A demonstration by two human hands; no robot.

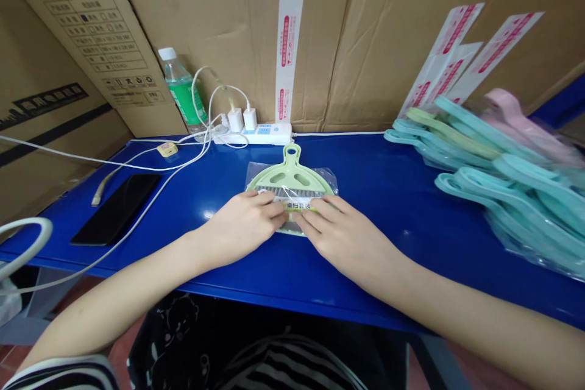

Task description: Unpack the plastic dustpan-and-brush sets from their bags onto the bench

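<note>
A light green dustpan and brush set [292, 179] lies flat in a clear plastic bag on the blue table, its looped handle pointing away from me. Grey bristles run across the pan, and below them is a white label with dark print [298, 205]. My left hand [244, 225] grips the near left part of the package, fingers curled at the label's left end. From the other side, my right hand [340, 231] holds the near right part with bent fingers on the label's right end. Both sets of fingers hide parts of the label and the bag's near edge.
On the right lies a pile of bagged turquoise, green and pink dustpan sets [516, 164]. A black phone [116, 209], white cables and a yellow-white adapter [167, 149] are at left. Behind stand a green-labelled bottle [185, 94], a power strip [267, 133] and cardboard boxes [365, 42].
</note>
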